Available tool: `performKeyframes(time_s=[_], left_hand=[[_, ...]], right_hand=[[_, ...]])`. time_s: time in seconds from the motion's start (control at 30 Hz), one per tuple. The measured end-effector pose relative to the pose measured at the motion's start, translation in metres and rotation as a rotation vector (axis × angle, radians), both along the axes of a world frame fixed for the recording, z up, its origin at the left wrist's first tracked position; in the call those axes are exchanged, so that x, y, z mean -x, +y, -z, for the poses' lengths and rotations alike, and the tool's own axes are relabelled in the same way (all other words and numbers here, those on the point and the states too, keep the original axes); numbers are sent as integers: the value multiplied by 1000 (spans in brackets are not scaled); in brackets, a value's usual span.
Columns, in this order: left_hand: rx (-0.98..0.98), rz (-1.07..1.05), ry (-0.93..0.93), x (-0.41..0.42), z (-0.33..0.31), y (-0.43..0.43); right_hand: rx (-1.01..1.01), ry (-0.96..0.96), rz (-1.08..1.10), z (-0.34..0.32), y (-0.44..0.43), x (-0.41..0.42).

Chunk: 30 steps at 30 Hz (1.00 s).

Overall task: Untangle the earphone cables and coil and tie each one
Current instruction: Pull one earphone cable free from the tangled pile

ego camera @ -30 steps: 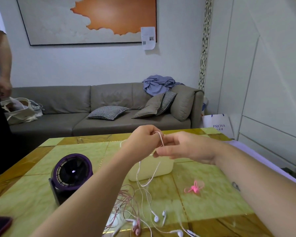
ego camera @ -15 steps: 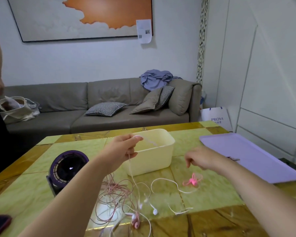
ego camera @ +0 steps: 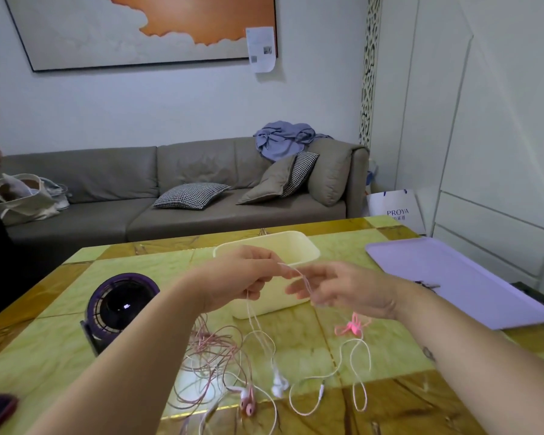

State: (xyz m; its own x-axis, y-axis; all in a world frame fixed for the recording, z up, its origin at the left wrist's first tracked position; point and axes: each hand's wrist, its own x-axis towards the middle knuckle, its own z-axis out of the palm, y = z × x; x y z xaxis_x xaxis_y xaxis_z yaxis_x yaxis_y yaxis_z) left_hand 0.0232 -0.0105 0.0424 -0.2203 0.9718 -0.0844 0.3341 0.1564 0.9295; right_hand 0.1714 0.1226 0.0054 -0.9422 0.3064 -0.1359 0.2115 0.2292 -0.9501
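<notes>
My left hand (ego camera: 242,277) pinches white earphone cable (ego camera: 302,276) above worktop (ego camera: 44,350); my right hand (ego camera: 349,290) pinches same strand just beside. Rest dangles beside pink cable tangle (ego camera: 211,356).

Count, table surface:
- white earphone cable (ego camera: 278,383): 1, near centre
- pink earphone cable (ego camera: 214,356): 1, near left
- pink twist tie (ego camera: 351,328): 1, right
- cream plastic tub (ego camera: 308,246): 1, far
- purple round fan (ego camera: 121,306): 1, left
- lilac flat tray (ego camera: 471,287): 1, right

Hands: 2, left hand (ego camera: 239,277) and right hand (ego camera: 349,290).
</notes>
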Motion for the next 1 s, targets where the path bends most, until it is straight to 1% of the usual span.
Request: performKeyframes(time_s=[0.03,0.07,0.1,0.17,0.27,0.37,0.47,0.57,0.77,0.83,0.93,0.97,1.0], left_hand=[[-11,3,-14,-1,-1,1],[-23,6,-29,-2,-2,1],[-37,12,-48,-1,-3,0],[-72,32,-110,3,-5,-2],[-154,38,-301,10,-5,-8],[-254,49,-451,14,-7,-13],[-308,54,-478,16,-12,-18],[-356,29,-481,13,-14,-19],[-477,13,-661,7,-17,-20],[-471,9,-707,4,-18,-19],[-409,-10,-700,-2,-17,-15],[-378,-13,-705,-3,-17,-13],[-344,-15,-711,-5,-16,-12]], right_hand=[[98,48,-39,-7,-6,1],[121,64,-70,-13,-11,2],[97,70,-73,-17,-15,2],[60,113,-17,-22,-18,2],[137,248,98,-20,-11,1],[151,273,200,-6,-3,-2],[128,231,280,11,3,-2],[93,180,303,23,5,1],[-24,104,288,35,10,10],[-63,18,247,38,12,8],[-217,-204,62,32,8,3],[-263,-246,17,27,6,3],[-277,-218,8,21,5,4]])
